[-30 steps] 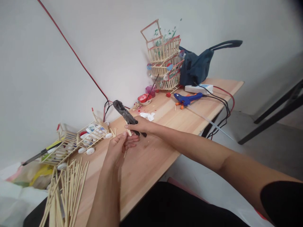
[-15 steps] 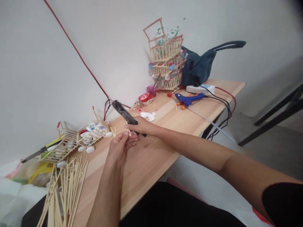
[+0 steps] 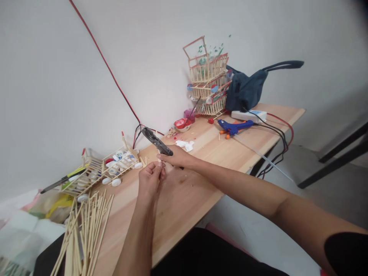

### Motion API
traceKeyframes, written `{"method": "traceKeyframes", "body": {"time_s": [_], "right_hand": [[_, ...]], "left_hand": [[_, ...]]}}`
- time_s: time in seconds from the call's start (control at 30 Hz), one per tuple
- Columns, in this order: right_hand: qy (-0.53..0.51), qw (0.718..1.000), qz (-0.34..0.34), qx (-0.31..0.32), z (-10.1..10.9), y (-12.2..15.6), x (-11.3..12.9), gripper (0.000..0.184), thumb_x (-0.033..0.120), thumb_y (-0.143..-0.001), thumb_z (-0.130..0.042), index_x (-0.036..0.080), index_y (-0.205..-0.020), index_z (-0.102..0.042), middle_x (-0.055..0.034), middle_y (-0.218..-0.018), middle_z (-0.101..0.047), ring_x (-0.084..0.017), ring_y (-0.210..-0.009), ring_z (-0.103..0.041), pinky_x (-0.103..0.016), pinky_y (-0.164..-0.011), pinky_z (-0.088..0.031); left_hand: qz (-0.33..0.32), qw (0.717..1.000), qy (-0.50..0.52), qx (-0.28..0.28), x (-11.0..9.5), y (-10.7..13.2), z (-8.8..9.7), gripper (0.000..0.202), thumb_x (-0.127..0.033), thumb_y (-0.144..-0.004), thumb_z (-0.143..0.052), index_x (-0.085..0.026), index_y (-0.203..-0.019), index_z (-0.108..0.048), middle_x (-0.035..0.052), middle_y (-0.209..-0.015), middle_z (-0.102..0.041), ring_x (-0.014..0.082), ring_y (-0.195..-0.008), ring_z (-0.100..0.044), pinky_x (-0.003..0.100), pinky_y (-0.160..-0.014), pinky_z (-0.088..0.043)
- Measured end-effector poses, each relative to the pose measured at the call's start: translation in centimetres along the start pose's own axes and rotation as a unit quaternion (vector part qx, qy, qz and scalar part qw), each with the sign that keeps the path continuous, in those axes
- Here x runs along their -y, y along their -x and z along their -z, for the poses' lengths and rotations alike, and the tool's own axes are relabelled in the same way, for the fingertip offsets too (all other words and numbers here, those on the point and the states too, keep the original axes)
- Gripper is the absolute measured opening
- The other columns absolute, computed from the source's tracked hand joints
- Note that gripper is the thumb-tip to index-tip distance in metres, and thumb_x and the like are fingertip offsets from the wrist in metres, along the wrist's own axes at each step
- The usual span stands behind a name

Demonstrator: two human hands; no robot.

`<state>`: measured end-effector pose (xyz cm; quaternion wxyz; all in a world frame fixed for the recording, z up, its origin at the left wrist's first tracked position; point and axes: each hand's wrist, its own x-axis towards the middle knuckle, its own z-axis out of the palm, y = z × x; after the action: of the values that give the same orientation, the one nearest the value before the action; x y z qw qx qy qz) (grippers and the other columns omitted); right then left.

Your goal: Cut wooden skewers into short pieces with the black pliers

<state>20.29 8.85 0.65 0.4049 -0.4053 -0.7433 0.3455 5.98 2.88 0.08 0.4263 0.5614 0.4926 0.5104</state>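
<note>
My right hand (image 3: 176, 155) is closed around a dark pliers-like tool (image 3: 156, 141), whose head points up and left toward the wall. Just below it, my left hand (image 3: 150, 178) pinches a thin wooden stick (image 3: 159, 158) between thumb and fingers. The stick stands roughly upright beside the tool and close to my right fingertips; whether the tool's jaws touch it I cannot tell. Both hands are over the wooden table (image 3: 172, 214). Nearby on the left, a bundle of loose wooden sticks (image 3: 92, 230) lies at the table's end.
Small stick-built carts (image 3: 89, 178) holding bottle caps stand along the wall, with more carts (image 3: 208, 82) stacked farther back. A blue glue gun (image 3: 235, 127), a power strip (image 3: 248, 115), a dark blue bag (image 3: 244, 90) and a bowl of red paint (image 3: 182, 123) occupy the far end.
The fingers of my left hand have curled in from a more spread pose, and the stick stands more upright. My view has shifted, so everything sits slightly lower and farther right.
</note>
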Motion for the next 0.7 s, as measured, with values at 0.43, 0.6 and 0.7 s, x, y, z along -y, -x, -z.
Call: {"method": "traceKeyframes", "body": {"time_s": [0.43,0.6,0.7], "right_hand": [[0.207,0.963,-0.067,0.16,8.0,3.4,4.6,0.057,0.068,-0.082,-0.046,0.014,-0.085,-0.061,-0.0102,-0.085,-0.065,-0.022,-0.078,-0.058,-0.027,-0.066,-0.039],[0.218,0.942,-0.118,0.227,9.1,4.5,5.0,0.062,0.073,-0.08,-0.043,0.014,-0.084,-0.062,-0.0096,-0.083,-0.065,-0.019,-0.072,-0.057,-0.026,-0.063,-0.04],[0.188,0.942,-0.113,0.254,8.6,4.3,4.4,0.068,0.077,-0.08,-0.037,0.014,-0.079,-0.061,-0.0084,-0.078,-0.065,-0.016,-0.066,-0.055,-0.025,-0.058,-0.039]], "left_hand": [[-0.125,0.978,-0.123,-0.11,-2.0,0.4,1.5,0.02,-0.035,-0.083,-0.055,-0.018,-0.075,-0.062,-0.002,-0.058,-0.056,0.0118,-0.054,-0.049,0.022,-0.054,-0.038],[-0.138,0.96,-0.227,-0.091,-2.5,1.1,0.9,0.023,-0.033,-0.086,-0.051,-0.02,-0.069,-0.059,-0.0028,-0.057,-0.056,0.0121,-0.052,-0.049,0.023,-0.057,-0.037],[-0.164,0.936,-0.301,-0.086,-2.5,1.3,0.7,0.027,-0.03,-0.088,-0.047,-0.02,-0.065,-0.056,-0.0031,-0.056,-0.055,0.0116,-0.051,-0.048,0.024,-0.057,-0.034]]}}
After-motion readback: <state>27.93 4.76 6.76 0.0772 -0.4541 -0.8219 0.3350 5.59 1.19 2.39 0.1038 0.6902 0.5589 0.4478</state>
